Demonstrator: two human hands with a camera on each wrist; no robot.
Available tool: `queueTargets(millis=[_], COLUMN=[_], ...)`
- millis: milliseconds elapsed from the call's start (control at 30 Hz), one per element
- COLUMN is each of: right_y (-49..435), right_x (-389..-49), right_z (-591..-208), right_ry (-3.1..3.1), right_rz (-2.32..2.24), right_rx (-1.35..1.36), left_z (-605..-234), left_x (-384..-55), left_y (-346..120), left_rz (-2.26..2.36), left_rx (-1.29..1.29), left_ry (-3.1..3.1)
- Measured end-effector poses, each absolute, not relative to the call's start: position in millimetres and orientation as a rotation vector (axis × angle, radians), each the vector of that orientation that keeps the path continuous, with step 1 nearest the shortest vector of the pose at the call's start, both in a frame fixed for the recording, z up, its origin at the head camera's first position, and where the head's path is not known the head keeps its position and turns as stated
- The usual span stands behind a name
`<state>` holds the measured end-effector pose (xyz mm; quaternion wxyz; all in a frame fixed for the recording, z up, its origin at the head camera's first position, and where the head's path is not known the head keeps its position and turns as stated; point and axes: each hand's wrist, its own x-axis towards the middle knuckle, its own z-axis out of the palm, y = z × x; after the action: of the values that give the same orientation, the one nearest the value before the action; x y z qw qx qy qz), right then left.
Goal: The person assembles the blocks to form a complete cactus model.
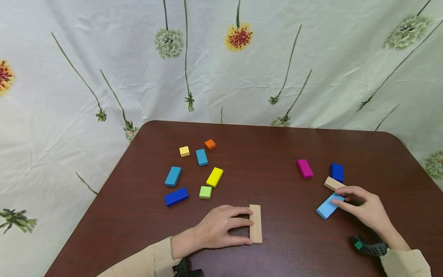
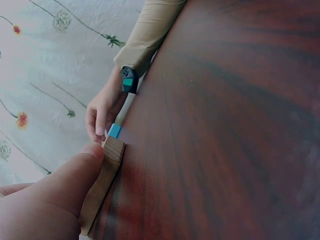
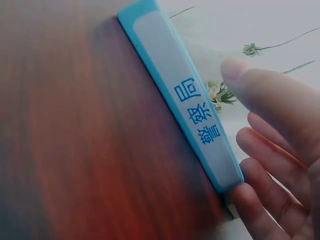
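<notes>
A long plain wooden block [image 1: 256, 227] lies on the table, with my left hand [image 1: 221, 227] along its left side. The fingertips touch that edge, and the left thumb [image 2: 75, 182] rests at the near end. To the right, my right hand [image 1: 367, 209] is at the upper end of a light blue block [image 1: 326, 208]. A pale label with blue characters [image 3: 197, 112] covers one side of it. The right thumb [image 3: 265, 90] stands off that side, and the fingers are loosely bent near one end. Just beyond lie a short wooden block [image 1: 333, 183] and a dark blue block [image 1: 337, 172].
A magenta block [image 1: 305, 168] lies left of the dark blue one. On the left side are several scattered blocks, among them a yellow block [image 1: 215, 177], a green block [image 1: 205, 192], a blue block [image 1: 176, 197] and an orange block [image 1: 210, 144]. Flowered cloth [image 1: 221, 77] hangs behind the table.
</notes>
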<state>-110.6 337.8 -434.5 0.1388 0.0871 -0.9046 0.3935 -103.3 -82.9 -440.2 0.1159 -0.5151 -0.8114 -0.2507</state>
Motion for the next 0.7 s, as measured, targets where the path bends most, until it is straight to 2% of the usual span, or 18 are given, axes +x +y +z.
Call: queueTargets(millis=[700], right_y=[337.5], right_x=[-104.9], right_z=[-434.9], right_ry=[-2.614], right_rz=[1.143], right_rx=[0.398], left_z=[-440.7], left_x=[-103.8], left_y=[-82.9], left_rz=[-0.719], left_rx=[-1.518], left_ry=[-2.342])
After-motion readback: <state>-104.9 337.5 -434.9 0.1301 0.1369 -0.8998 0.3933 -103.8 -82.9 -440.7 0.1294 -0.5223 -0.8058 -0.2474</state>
